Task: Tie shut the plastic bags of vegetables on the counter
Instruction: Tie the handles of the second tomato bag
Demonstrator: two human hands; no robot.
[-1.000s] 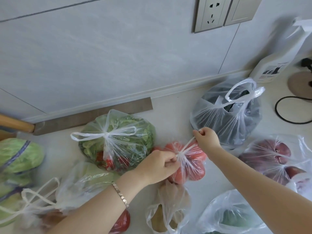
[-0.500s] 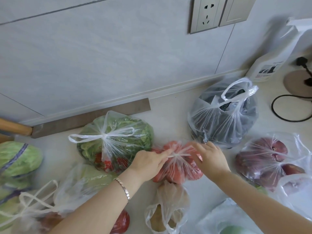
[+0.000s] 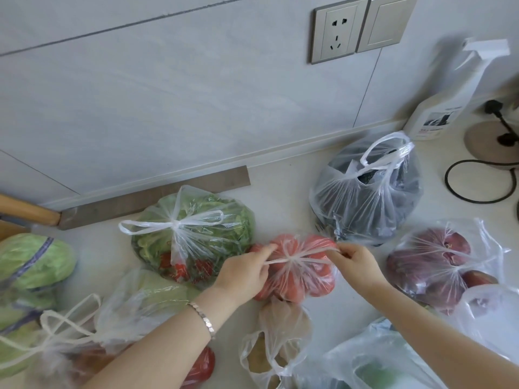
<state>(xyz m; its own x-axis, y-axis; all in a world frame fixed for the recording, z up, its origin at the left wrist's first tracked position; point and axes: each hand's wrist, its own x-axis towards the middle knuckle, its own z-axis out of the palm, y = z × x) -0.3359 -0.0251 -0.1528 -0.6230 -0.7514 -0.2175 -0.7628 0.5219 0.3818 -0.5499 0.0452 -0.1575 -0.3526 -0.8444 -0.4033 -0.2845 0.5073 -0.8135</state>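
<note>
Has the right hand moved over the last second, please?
Yes: the right hand has come toward the person, away from the dark vegetable bag, to the right edge of the tomato bag.

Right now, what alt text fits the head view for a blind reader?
The left hand and right hand each pinch a handle strand of the tomato bag, stretched sideways from its gathered top. Other bagged vegetables surround it on the counter.

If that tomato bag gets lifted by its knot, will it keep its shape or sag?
Likely sags: the tomato bag is thin, creased film. Its round tomatoes would probably shift and roll inside. It looks packed full, so fairly heavy for its size.
</note>
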